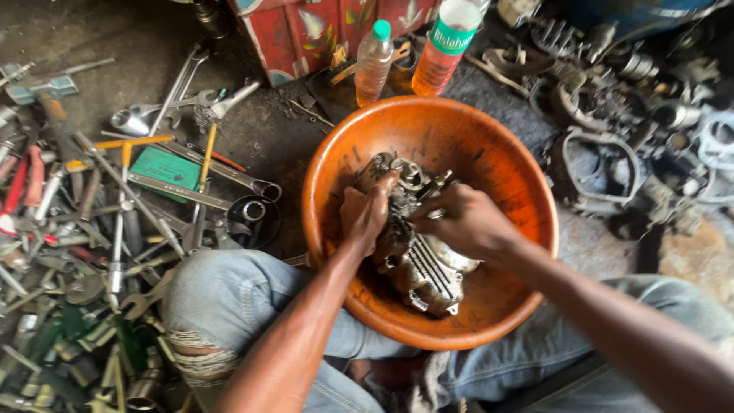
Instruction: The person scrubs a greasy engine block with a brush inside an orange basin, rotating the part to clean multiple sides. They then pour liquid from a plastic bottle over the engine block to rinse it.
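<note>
Gripping engine part in basin, left hand and right hand both clamped on its 12 o'clock end; still grimy, cleaning looks unfinished; bottles at 12

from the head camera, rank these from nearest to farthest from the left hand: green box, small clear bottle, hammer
From the left hand, in the orange bowl:
1. Small clear bottle, behind the bowl, straight up from the hand.
2. Green box, on the floor to the left.
3. Hammer, far upper left.
</note>
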